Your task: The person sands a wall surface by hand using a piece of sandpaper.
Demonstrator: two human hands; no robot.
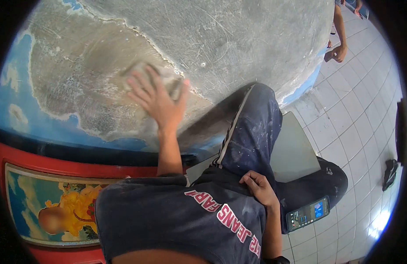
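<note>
Here's the left hand (161, 104), fingers spread wide over the brownish patch (76, 75) of the wall (256, 44) in front of the person, thumb near the jagged crack (144, 36)! There's a blur beneath it, too smeared to identify. The right hand (259, 190) rests at the lap, fingers loosely curled; whether they pinch anything, one cannot tell. A lit phone (308, 214) lies by the right leg.

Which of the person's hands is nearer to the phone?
Right. The right hand is up-left of the phone in view; the left hand is far off, at the grey surface.
</note>
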